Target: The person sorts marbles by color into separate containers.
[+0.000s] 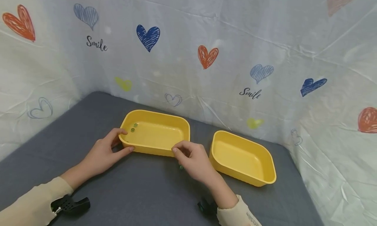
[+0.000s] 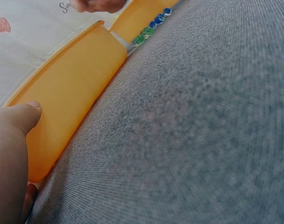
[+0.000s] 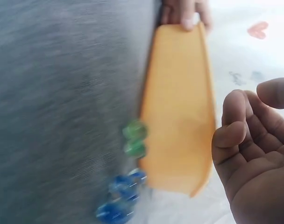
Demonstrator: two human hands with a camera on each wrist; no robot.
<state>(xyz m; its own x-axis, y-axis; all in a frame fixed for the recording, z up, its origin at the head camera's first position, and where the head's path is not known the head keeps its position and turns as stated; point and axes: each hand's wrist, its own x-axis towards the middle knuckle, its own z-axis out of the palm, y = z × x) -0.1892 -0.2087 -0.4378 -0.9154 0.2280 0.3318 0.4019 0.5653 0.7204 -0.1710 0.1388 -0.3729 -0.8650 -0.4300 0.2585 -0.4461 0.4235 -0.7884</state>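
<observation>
The left yellow box [image 1: 156, 151] has two green marbles [image 1: 133, 130] inside near its left end. My left hand [image 1: 101, 155] grips that end, thumb on the near outer wall and a finger over the rim. At the near right corner, my right hand [image 1: 194, 160] has its fingers curled, thumb and index fingertips close together by the rim. Nothing shows in the right hand [image 3: 259, 144] in the right wrist view. Green marbles [image 3: 135, 148] and blue marbles [image 3: 115, 212] lie on the cloth near the box; the right hand mostly covers them in the head view.
A second yellow box [image 1: 241, 154] stands to the right, with no marbles visible inside. Grey cloth [image 1: 141, 193] covers the table. Behind it hangs a white curtain [image 1: 182, 29] printed with hearts.
</observation>
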